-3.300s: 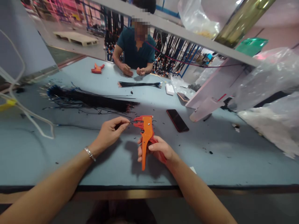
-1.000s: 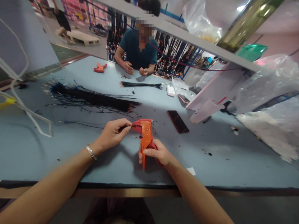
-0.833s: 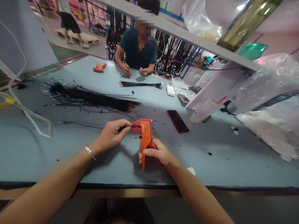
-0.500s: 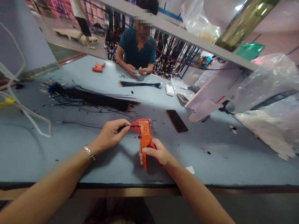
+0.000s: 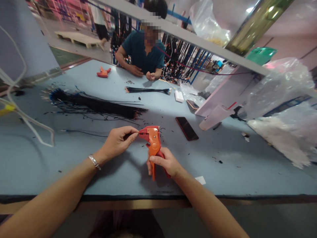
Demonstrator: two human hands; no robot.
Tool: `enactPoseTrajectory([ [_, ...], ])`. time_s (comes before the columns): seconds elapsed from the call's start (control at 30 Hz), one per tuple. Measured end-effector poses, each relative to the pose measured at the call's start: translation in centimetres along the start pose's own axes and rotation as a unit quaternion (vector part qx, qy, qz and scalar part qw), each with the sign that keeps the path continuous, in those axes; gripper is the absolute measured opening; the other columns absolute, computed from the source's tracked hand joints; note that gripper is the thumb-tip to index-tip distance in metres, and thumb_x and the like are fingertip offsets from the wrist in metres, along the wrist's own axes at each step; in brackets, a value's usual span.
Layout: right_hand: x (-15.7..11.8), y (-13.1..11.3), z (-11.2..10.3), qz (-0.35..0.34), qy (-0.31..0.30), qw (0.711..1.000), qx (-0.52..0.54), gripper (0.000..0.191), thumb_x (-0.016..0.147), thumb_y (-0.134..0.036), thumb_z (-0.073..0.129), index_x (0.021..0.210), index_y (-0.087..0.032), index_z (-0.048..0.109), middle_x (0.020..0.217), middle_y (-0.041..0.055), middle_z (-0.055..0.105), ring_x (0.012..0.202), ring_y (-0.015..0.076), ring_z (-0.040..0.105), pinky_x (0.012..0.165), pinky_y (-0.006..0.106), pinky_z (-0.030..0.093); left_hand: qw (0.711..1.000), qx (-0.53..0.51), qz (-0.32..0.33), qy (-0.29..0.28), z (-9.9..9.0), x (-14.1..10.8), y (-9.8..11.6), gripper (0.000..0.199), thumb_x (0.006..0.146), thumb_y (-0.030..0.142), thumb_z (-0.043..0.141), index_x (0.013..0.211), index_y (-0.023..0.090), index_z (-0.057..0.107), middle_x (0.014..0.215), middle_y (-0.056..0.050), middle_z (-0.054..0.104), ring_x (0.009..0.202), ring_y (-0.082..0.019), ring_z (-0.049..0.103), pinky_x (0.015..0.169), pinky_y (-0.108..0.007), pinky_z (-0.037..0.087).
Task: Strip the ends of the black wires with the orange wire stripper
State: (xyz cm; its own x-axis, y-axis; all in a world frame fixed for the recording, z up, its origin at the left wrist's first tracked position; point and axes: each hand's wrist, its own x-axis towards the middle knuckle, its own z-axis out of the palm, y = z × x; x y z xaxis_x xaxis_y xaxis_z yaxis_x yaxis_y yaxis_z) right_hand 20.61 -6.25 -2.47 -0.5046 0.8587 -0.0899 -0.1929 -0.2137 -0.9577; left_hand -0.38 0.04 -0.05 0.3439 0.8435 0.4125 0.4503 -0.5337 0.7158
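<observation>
My right hand (image 5: 165, 162) is wrapped round the handles of an orange and red wire stripper (image 5: 154, 142), which stands upright over the table with its jaws facing left. Between thumb and forefinger, my left hand (image 5: 122, 140) pinches a thin black wire (image 5: 86, 133) close to those jaws. The wire's other end trails leftward on the table. Whether its tip sits inside the jaws is too small to tell. Beyond my left hand lies a thick bundle of black wires (image 5: 99, 103), blue and silvery at its left end, reddish at its right.
A phone (image 5: 187, 128) lies right of the stripper. Across the table (image 5: 111, 183) sits a co-worker (image 5: 141, 54) behind a smaller wire bundle (image 5: 148, 90) and a second wire stripper (image 5: 103, 72). A white cable (image 5: 32, 124) hangs at left; plastic bags (image 5: 279, 89) crowd the right.
My hands, the wire and the stripper hold nearly the same position. The co-worker's arm at left has drawn back slightly, and a person in the background has moved right.
</observation>
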Motion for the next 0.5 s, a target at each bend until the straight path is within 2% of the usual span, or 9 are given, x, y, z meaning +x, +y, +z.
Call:
enactPoseTrajectory([
  [0.23, 0.05, 0.20, 0.10, -0.002, 0.024, 1.000, 0.014, 0.034, 0.078, -0.042, 0.072, 0.078, -0.014, 0.054, 0.060, 0.0026, 0.064, 0.046, 0.0151, 0.062, 0.041, 0.024, 0.051, 1.000, -0.001, -0.009, 0.011, 0.00, 0.07, -0.31, 0.026, 0.087, 0.035, 0.054, 0.085, 0.015, 0.071, 0.074, -0.002, 0.070, 0.064, -0.013, 0.059, 0.062, -0.021, 0.045],
  [0.5, 0.31, 0.85, 0.84, 0.006, 0.062, 0.998, 0.015, 0.036, 0.075, -0.047, 0.071, 0.073, -0.016, 0.052, 0.050, -0.0023, 0.059, 0.036, 0.0114, 0.054, 0.034, 0.019, 0.044, 0.999, 0.008, -0.046, -0.002, 0.14, -0.03, 0.22, 0.030, 0.085, 0.037, 0.052, 0.083, 0.014, 0.071, 0.068, -0.001, 0.068, 0.061, -0.012, 0.055, 0.058, -0.020, 0.042],
])
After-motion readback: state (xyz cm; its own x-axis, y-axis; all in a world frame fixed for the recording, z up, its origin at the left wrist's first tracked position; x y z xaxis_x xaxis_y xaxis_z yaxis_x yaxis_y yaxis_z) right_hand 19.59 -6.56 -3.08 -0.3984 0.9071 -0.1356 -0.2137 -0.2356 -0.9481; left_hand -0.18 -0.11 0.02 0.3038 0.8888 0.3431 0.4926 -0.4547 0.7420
